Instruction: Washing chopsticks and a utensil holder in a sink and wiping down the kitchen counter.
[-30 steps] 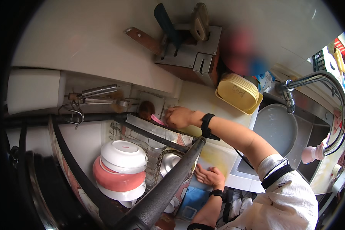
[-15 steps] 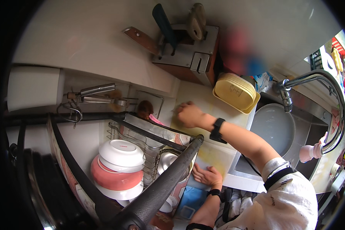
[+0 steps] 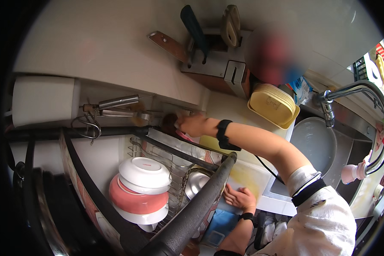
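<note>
Our right hand (image 3: 192, 124) reaches leftward over the desk (image 3: 217, 102), forearm angled up from the white sleeve (image 3: 320, 217), a black band (image 3: 224, 132) round its wrist. Its blurred fingers are beside or over a dark brown rounded thing (image 3: 168, 122) and a pink strip (image 3: 183, 136), near the desk's back corner; we cannot tell whether they close on either. Our left hand (image 3: 240, 198) lies to its right and nearer our body, palm down and wide, fingers extended and close together, just above a blue thing (image 3: 221, 222).

Going from the left, we see a white cylinder (image 3: 43, 101), then hanging metal utensils (image 3: 117, 101). Inverted bowls stand stacked in the wire rack (image 3: 173, 183); the top white bowl (image 3: 144, 173) carries a small red printed mark on its base, above a pink bowl (image 3: 138, 197). The knife block (image 3: 217, 64) holds brown, teal and cream handles. Right of it, the nested yellow containers (image 3: 272, 102) bear faint dark print, and a blue-and-white packet (image 3: 302, 88) has printing too small for us to read. Farther right, a grey round pan (image 3: 315, 143) sits in the sink (image 3: 350, 170) under the curved tap (image 3: 328, 112). Our sleeve shows small dark markings.
</note>
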A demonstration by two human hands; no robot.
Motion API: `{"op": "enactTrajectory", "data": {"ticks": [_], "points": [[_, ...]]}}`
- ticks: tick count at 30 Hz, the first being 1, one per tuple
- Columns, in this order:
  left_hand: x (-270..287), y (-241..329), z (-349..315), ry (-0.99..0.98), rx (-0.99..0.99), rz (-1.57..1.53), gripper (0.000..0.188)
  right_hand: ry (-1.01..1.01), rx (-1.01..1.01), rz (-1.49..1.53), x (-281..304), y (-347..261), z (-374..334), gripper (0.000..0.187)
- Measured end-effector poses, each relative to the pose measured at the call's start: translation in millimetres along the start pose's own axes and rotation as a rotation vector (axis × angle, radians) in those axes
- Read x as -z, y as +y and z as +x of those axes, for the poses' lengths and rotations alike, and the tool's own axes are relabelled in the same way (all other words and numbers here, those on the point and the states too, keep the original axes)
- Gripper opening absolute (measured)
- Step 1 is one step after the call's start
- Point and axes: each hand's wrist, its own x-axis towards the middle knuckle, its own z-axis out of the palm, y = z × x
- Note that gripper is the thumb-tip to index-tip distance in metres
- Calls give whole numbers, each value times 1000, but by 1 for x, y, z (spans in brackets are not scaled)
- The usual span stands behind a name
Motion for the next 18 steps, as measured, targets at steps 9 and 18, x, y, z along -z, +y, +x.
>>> {"op": "enactTrajectory", "data": {"ticks": [9,18], "points": [[2,-8,0,-2,35,-4,59,-153,26,-348,9,-26,10,31],[-1,-5,1,-3,20,-11,58,170,26,-204,-8,8,-15,20]]}}
